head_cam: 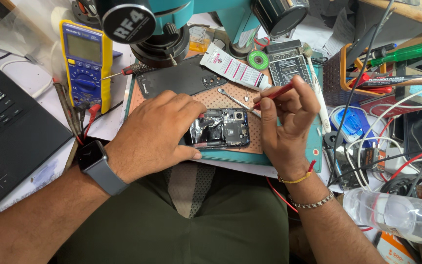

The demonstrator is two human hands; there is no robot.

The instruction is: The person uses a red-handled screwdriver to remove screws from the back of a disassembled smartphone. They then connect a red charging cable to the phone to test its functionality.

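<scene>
Pinning the opened phone (219, 128) on the mat (313, 151), his left hand (155, 132) clamps it; right hand (284, 120) pinches a red screwdriver (273, 95). One slip could gouge the exposed board.

Opened phone (223, 128), red screwdriver (273, 94)

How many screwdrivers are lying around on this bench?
3 I can make out. A red-handled screwdriver lies beside the yellow multimeter, a green-handled screwdriver lies at upper right, and the right hand holds a red one. The clutter may hide more.
</scene>
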